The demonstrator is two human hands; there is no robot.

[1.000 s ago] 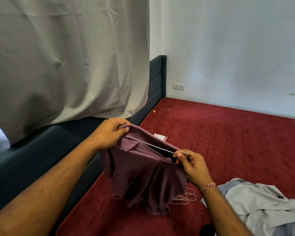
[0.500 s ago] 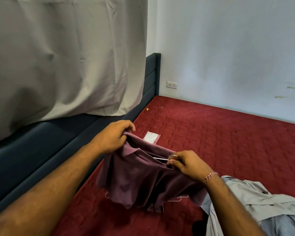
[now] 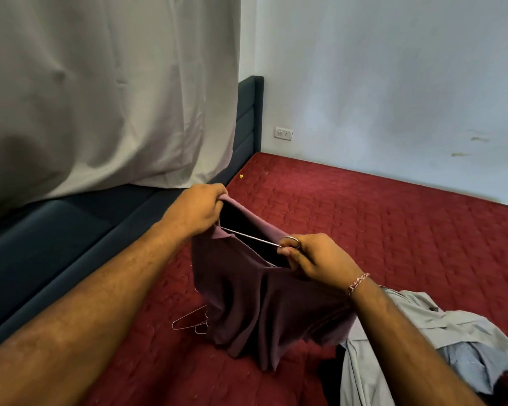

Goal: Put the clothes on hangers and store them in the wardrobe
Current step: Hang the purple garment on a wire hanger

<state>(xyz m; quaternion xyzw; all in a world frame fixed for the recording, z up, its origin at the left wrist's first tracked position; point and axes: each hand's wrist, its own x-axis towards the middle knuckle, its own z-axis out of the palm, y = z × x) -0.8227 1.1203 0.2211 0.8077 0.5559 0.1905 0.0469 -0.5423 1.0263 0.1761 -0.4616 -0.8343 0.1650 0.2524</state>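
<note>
A maroon shirt (image 3: pixel 247 291) hangs above the red mattress (image 3: pixel 393 230), held up between both hands. My left hand (image 3: pixel 198 210) grips the shirt's neck edge at the upper left. My right hand (image 3: pixel 317 254) pinches the hook of a thin metal hanger (image 3: pixel 251 238) together with the shirt's fabric. The hanger's wire runs across the open neck from one hand to the other; the rest of it is hidden inside the shirt.
Spare wire hangers (image 3: pixel 191 320) lie on the mattress under the shirt. A heap of grey and blue clothes (image 3: pixel 422 341) lies at the lower right. A dark padded headboard (image 3: pixel 71 244) and a white curtain (image 3: pixel 100 98) stand to the left. No wardrobe is in view.
Both hands have lifted the shirt slightly and spread the neck wider; more of the hanger wire shows across the opening. The camera has tilted, so the spare hangers appear at the lower left.
</note>
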